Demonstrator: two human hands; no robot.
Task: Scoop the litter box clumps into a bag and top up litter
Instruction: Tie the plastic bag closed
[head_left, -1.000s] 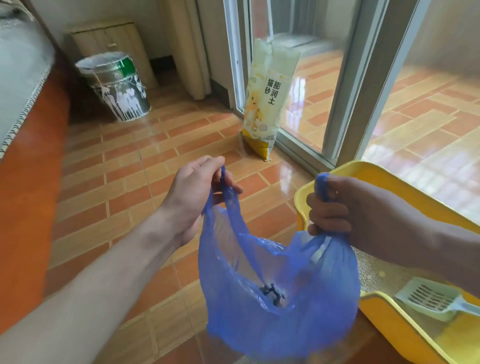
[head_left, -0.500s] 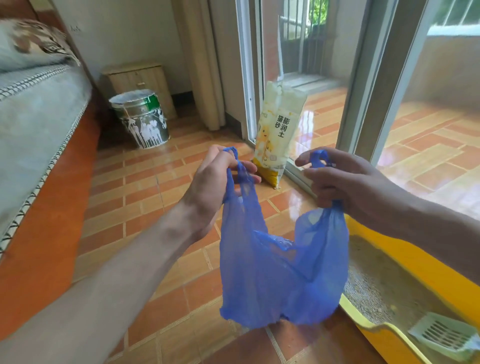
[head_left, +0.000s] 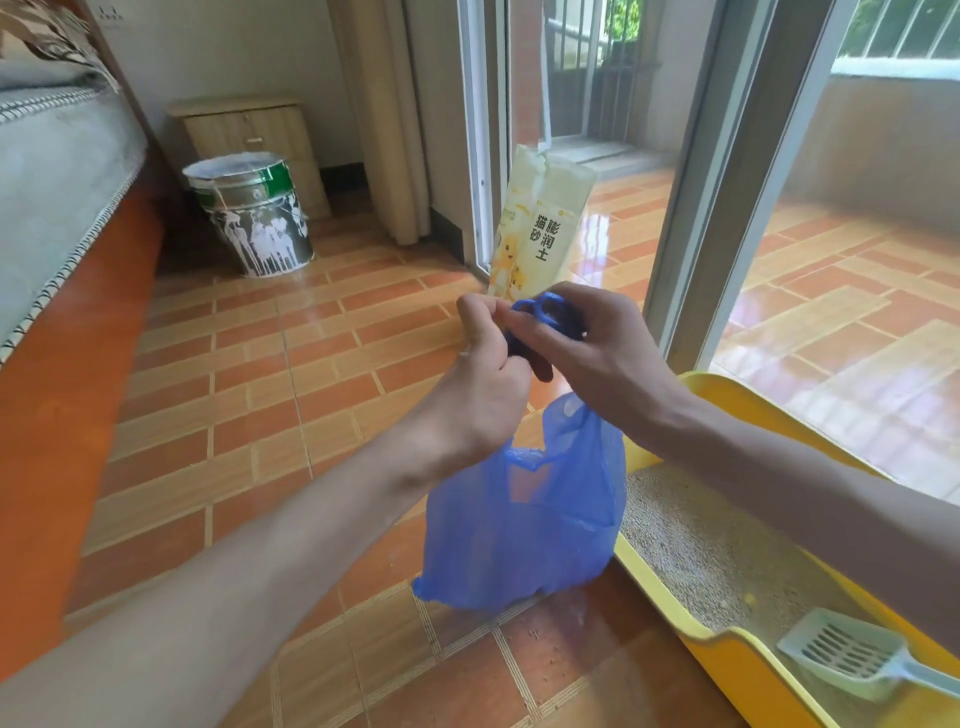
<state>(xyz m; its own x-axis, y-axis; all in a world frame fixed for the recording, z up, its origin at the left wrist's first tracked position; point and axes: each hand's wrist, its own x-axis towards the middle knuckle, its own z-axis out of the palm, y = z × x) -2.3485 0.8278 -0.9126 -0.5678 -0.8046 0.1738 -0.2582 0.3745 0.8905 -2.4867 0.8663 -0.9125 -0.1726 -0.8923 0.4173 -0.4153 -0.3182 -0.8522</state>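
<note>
The thin blue plastic bag (head_left: 524, 514) is being held up by its two handles, which are being brought together above the bag body. The left hand (head_left: 480, 387) is being kept curled, its fingers pinching one handle at the top. The right hand (head_left: 587, 343) is being kept curled too, thumb and fingers pinching the other handle loop; the two hands are touching at the handles. The bag body is hanging directly below both hands, its bottom at or just above the orange tiled floor (head_left: 311, 364); contact cannot be told.

The yellow plastic litter box (head_left: 727, 660) is being taken as landmark: the bag is hanging just beside its left wall. Grey litter is lying inside the box, and a pale green slotted plastic scoop (head_left: 852, 654) is resting in its near end. The cream-and-yellow litter bag with printed characters (head_left: 540, 228) is being leaned upright on the glass door frame, beyond the box's far end and behind the hands. A paint-splashed metal bucket (head_left: 254, 218) is standing well left of the box.
</note>
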